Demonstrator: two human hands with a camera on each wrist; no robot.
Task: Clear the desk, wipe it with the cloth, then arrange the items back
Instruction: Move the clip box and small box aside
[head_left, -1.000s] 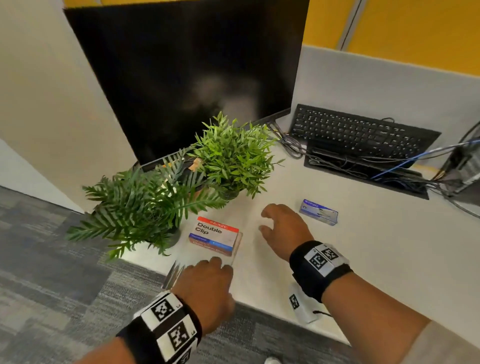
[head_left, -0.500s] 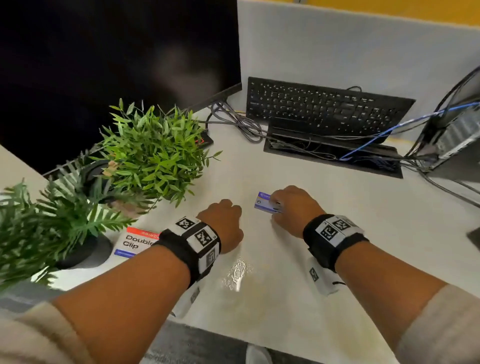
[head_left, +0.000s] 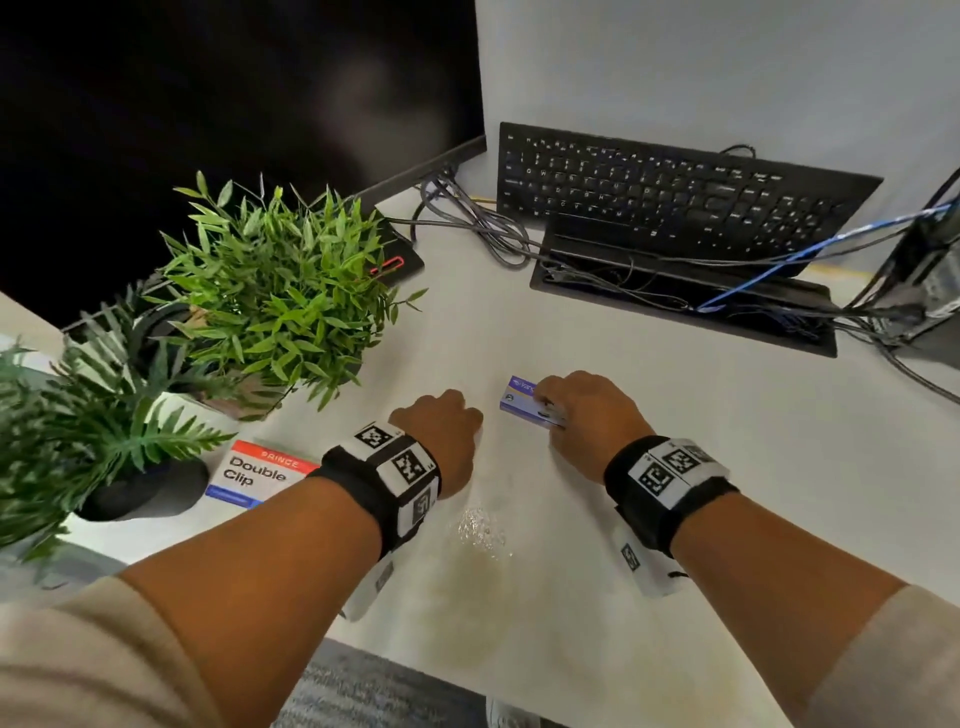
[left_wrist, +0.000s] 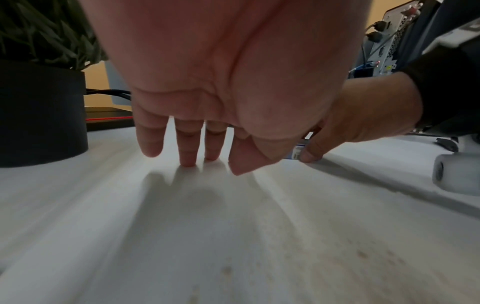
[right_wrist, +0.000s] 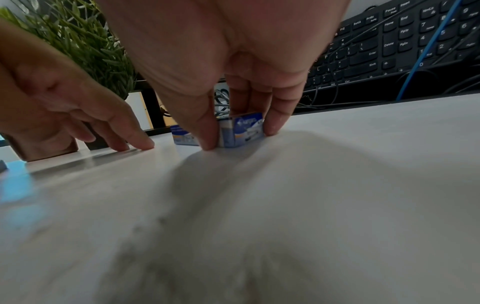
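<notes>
A small blue and white box (head_left: 522, 401) lies on the white desk (head_left: 727, 441). My right hand (head_left: 582, 415) pinches it between thumb and fingers; the right wrist view shows the box (right_wrist: 242, 129) held at desk level. My left hand (head_left: 441, 431) sits just left of it, fingers straight and pointing down, fingertips (left_wrist: 188, 160) touching the desk and holding nothing. A red, white and blue "Double Clip" box (head_left: 260, 473) lies near the front left edge. No cloth is in view.
Two potted green plants (head_left: 275, 291) (head_left: 78, 441) stand at the left. A black monitor (head_left: 234, 104) is behind them. A black keyboard (head_left: 670, 192) leans on the partition over a cable tray (head_left: 685, 306). A wet patch (head_left: 483, 530) lies between my wrists.
My right hand reached forward and took hold of the small blue box. My left hand moved from the front edge by the clip box to the middle of the desk.
</notes>
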